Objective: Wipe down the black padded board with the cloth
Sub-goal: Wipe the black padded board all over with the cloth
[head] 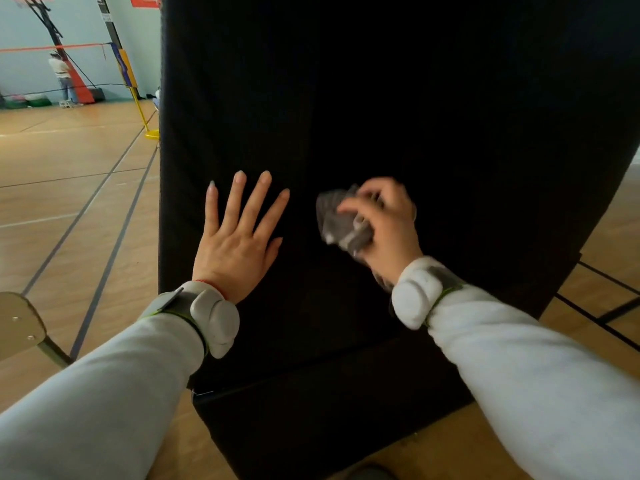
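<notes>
The black padded board [398, 98] stands upright and fills most of the head view. My left hand [239, 237] lies flat on its lower left part, fingers straight and spread. To its right, my right hand [384, 226] grips a crumpled grey cloth [341, 220] and holds it against the board. The cloth and right hand look blurred. Both wrists wear grey bands over light grey sleeves.
A wooden gym floor [69, 202] with dark lines stretches to the left. A yellow net post [143, 116] stands behind the board's left edge. A person [64, 77] stands far off by a basketball stand. A chair part [20, 327] shows at the lower left.
</notes>
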